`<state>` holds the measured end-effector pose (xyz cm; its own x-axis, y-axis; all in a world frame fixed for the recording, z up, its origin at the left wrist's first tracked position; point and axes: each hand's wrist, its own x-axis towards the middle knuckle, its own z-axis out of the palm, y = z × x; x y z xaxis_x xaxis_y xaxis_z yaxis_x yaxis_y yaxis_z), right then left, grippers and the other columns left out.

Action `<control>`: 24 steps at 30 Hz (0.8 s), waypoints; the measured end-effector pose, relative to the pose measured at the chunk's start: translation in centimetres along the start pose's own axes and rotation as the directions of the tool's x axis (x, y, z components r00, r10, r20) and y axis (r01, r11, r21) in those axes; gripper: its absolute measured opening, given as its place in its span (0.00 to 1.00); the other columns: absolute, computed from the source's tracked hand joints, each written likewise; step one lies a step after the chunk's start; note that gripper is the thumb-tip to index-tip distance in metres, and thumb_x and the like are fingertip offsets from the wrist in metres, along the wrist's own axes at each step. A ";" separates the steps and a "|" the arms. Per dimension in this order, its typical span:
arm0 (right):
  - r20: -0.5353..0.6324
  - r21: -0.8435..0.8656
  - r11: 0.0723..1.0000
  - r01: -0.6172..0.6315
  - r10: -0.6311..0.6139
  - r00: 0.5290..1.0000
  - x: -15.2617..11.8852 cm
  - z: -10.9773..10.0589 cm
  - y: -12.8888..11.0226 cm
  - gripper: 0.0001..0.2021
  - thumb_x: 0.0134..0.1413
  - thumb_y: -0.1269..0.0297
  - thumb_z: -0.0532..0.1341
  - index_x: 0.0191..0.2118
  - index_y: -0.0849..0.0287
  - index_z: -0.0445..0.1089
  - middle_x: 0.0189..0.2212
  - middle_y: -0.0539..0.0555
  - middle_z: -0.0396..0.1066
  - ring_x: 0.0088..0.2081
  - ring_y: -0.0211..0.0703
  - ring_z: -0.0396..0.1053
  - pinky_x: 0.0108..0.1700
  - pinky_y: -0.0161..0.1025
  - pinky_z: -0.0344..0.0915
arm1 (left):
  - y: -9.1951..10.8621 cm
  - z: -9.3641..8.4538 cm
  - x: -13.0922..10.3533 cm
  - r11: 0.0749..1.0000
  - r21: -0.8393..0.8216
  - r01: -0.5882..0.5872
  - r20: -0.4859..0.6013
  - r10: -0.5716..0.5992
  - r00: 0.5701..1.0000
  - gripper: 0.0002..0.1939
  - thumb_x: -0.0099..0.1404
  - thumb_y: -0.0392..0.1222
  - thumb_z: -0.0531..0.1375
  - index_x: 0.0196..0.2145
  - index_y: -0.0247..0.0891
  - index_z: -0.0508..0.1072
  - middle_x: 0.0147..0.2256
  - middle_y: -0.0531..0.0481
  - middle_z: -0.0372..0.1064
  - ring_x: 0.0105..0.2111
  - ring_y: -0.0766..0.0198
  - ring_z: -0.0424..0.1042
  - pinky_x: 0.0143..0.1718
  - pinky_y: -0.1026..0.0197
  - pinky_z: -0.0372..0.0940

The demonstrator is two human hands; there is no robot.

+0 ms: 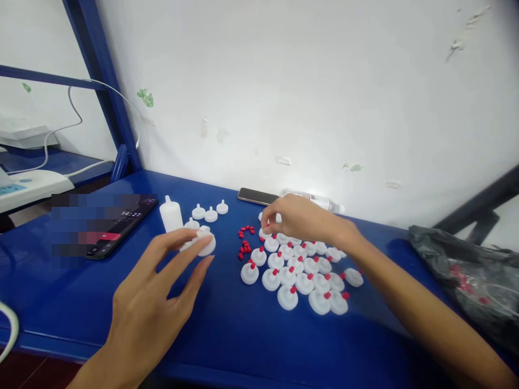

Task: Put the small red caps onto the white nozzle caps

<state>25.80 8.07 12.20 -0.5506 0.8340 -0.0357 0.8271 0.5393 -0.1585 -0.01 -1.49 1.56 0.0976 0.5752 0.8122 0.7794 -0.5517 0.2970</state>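
My left hand [158, 286] reaches over the left group of white nozzle caps [211, 215]. Its fingers are spread, with the fingertips at one white cap [207, 246] and a gap to the thumb; a firm grip on it does not show. My right hand [290, 219] is pinched at the far left edge of a cluster of white nozzle caps with red tips [287, 297]. At its fingertips is a white nozzle cap [264, 234], partly covered by the fingers. Small loose red tips [245, 248] lie between the two groups.
A white bottle [171, 216] stands behind my left hand. On the blue table [219, 335] lie a phone with a lit screen [130, 221], a dark phone [257, 196] and a clear plastic bottle [332, 206]. A black plastic bag [454, 270] with red pieces sits right.
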 end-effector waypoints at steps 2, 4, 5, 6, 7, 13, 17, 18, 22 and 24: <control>0.020 -0.003 1.000 0.023 -0.023 1.000 0.3 0.9 0.3 0.09 0.61 0.71 0.66 0.39 0.53 0.85 0.35 0.51 0.83 0.32 0.40 0.74 0.33 0.38 0.59 | -0.3 0.3 -0.2 0.995 -0.088 -0.053 0.093 0.061 0.994 0.17 0.74 0.34 0.63 0.56 0.53 0.73 0.54 0.55 0.71 0.52 0.67 0.76 0.57 0.66 0.68; 0.028 -0.022 0.999 0.031 -0.031 0.999 0.7 1.6 0.5 0.10 0.60 0.72 0.65 0.39 0.54 0.85 0.36 0.53 0.83 0.33 0.41 0.74 0.33 0.38 0.58 | -0.5 0.7 -0.4 0.977 -0.204 -0.056 0.254 0.108 0.961 0.12 0.76 0.37 0.60 0.53 0.54 0.74 0.53 0.56 0.71 0.51 0.68 0.77 0.52 0.68 0.70; 0.030 -0.033 0.999 0.036 -0.035 0.999 0.8 1.9 0.6 0.10 0.59 0.72 0.66 0.40 0.55 0.85 0.37 0.54 0.83 0.34 0.42 0.75 0.33 0.39 0.58 | -0.6 0.9 -0.5 0.968 -0.248 -0.036 0.333 0.120 0.935 0.11 0.77 0.38 0.59 0.52 0.54 0.74 0.53 0.56 0.72 0.49 0.68 0.78 0.50 0.68 0.71; 0.032 -0.043 0.998 0.042 -0.041 0.999 1.0 2.2 0.6 0.10 0.58 0.73 0.66 0.40 0.55 0.85 0.38 0.54 0.83 0.36 0.44 0.75 0.33 0.39 0.58 | -0.6 1.1 -0.6 0.961 -0.276 -0.009 0.393 0.121 0.911 0.10 0.77 0.39 0.58 0.50 0.53 0.73 0.52 0.57 0.73 0.46 0.68 0.79 0.47 0.68 0.72; 0.036 -0.052 0.997 0.051 -0.049 0.998 1.1 2.4 0.7 0.10 0.57 0.74 0.66 0.39 0.56 0.85 0.38 0.55 0.83 0.37 0.45 0.76 0.33 0.39 0.57 | -0.7 1.3 -0.7 0.958 -0.286 0.020 0.435 0.111 0.894 0.09 0.76 0.38 0.57 0.49 0.52 0.72 0.52 0.57 0.74 0.41 0.69 0.79 0.43 0.68 0.73; 0.033 -0.078 0.994 0.078 -0.075 0.997 1.6 3.5 1.1 0.11 0.54 0.79 0.63 0.34 0.60 0.82 0.36 0.56 0.82 0.40 0.46 0.74 0.34 0.40 0.55 | -1.0 2.0 -1.2 0.970 -0.211 0.117 0.451 -0.010 0.893 0.20 0.71 0.40 0.62 0.58 0.51 0.70 0.43 0.57 0.79 0.28 0.68 0.76 0.33 0.65 0.75; 0.023 -0.059 0.995 0.079 -0.078 0.997 1.6 3.5 1.1 0.10 0.54 0.80 0.62 0.32 0.61 0.80 0.36 0.57 0.81 0.38 0.45 0.73 0.34 0.40 0.54 | -1.3 1.8 -1.2 0.974 -0.185 0.127 0.451 -0.031 0.892 0.17 0.71 0.43 0.63 0.56 0.51 0.75 0.44 0.55 0.79 0.35 0.63 0.80 0.39 0.62 0.76; 0.015 -0.048 0.996 0.079 -0.078 0.997 1.6 3.4 1.1 0.09 0.55 0.79 0.63 0.32 0.61 0.80 0.36 0.57 0.80 0.37 0.45 0.73 0.34 0.40 0.54 | -1.3 1.7 -1.2 0.975 -0.184 0.126 0.447 -0.032 0.894 0.16 0.72 0.45 0.62 0.56 0.51 0.76 0.45 0.53 0.79 0.39 0.61 0.81 0.41 0.61 0.76; -0.037 0.063 0.994 0.086 -0.083 0.996 1.0 2.1 0.5 0.07 0.65 0.73 0.61 0.39 0.60 0.78 0.35 0.55 0.81 0.34 0.41 0.73 0.33 0.39 0.60 | -1.0 1.4 -1.0 0.974 -0.188 0.129 0.427 -0.038 0.904 0.16 0.75 0.52 0.58 0.56 0.52 0.77 0.50 0.50 0.74 0.44 0.59 0.82 0.40 0.61 0.76; -0.056 0.145 0.983 0.112 -0.105 0.993 0.6 1.4 -0.1 0.06 0.68 0.69 0.60 0.41 0.59 0.76 0.37 0.53 0.82 0.35 0.39 0.76 0.34 0.37 0.65 | -0.8 1.3 -0.8 0.968 -0.197 0.157 0.416 -0.062 0.907 0.16 0.75 0.54 0.58 0.56 0.54 0.77 0.48 0.51 0.73 0.38 0.63 0.81 0.34 0.64 0.74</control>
<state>25.24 8.38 10.79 -0.6270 0.7782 0.0361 0.7353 0.6064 -0.3026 0.10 -0.75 0.08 0.2974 0.8075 0.5094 0.6478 -0.5625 0.5137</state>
